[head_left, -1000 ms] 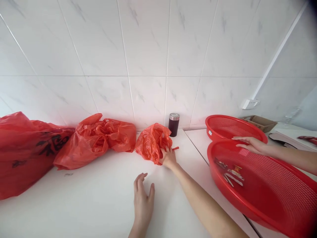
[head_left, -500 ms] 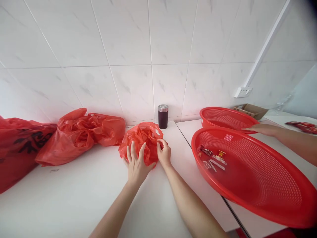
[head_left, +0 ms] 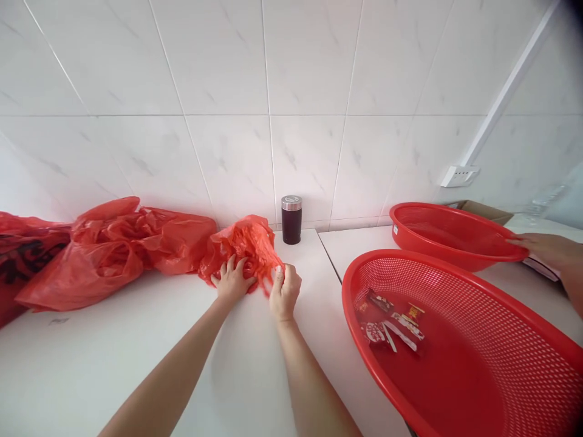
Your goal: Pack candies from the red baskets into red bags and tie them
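Observation:
A crumpled red plastic bag point(head_left: 248, 233) lies on the white table in front of me. My left hand point(head_left: 231, 280) presses on its near side with the fingers spread. In a closed grip, my right hand point(head_left: 285, 291) pulls a gathered edge of the bag out to the right. What lies inside the bag is hidden. Just behind it, close to the wall, a dark tumbler point(head_left: 291, 220) with a silver lid stands upright.
More red bags point(head_left: 118, 243) lie along the wall at left. A large red basket point(head_left: 455, 388) with several small wrapped packets point(head_left: 401, 328) stands at right. Behind it, another person's hand point(head_left: 542, 246) touches a second red basket point(head_left: 432, 249). A cardboard box point(head_left: 485, 211) sits beyond.
My right hand has drawn the bag's edge out to the right, while my left hand has settled lower on the bag. At right, the far basket has shifted away from the near one.

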`<move>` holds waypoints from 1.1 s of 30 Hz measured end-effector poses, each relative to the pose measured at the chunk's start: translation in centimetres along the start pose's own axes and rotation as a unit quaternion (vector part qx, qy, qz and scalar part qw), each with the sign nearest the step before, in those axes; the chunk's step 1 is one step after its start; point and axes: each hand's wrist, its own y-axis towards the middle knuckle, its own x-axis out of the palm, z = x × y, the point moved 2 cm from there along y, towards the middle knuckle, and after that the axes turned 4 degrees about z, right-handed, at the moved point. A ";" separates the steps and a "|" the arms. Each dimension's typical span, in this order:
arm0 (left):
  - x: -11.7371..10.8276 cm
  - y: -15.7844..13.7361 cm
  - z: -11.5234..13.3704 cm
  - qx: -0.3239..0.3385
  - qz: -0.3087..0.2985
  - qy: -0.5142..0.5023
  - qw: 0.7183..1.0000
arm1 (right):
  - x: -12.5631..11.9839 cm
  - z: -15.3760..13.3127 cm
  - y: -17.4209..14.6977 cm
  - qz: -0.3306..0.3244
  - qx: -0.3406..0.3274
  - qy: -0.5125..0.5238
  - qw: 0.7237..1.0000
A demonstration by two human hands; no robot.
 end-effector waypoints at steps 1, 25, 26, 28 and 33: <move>0.0 0.9 -0.3 -0.007 0.003 0.000 1.000 | -0.1 0.2 0.1 0.025 0.016 0.011 1.000; -7.2 -14.4 3.4 0.134 0.107 -0.343 0.924 | -4.9 -9.1 -3.7 -0.010 0.097 0.242 0.966; -7.1 -14.7 3.4 0.139 0.076 -0.364 0.918 | -5.2 -9.6 -4.6 -0.030 0.102 0.248 0.963; -6.9 -15.3 3.3 0.140 -0.004 -0.433 0.891 | -5.6 -10.2 -6.0 -0.057 0.111 0.245 0.962; -8.2 -16.3 3.0 0.111 -0.129 -0.591 0.789 | -6.0 -11.0 -6.6 -0.043 0.145 0.243 0.958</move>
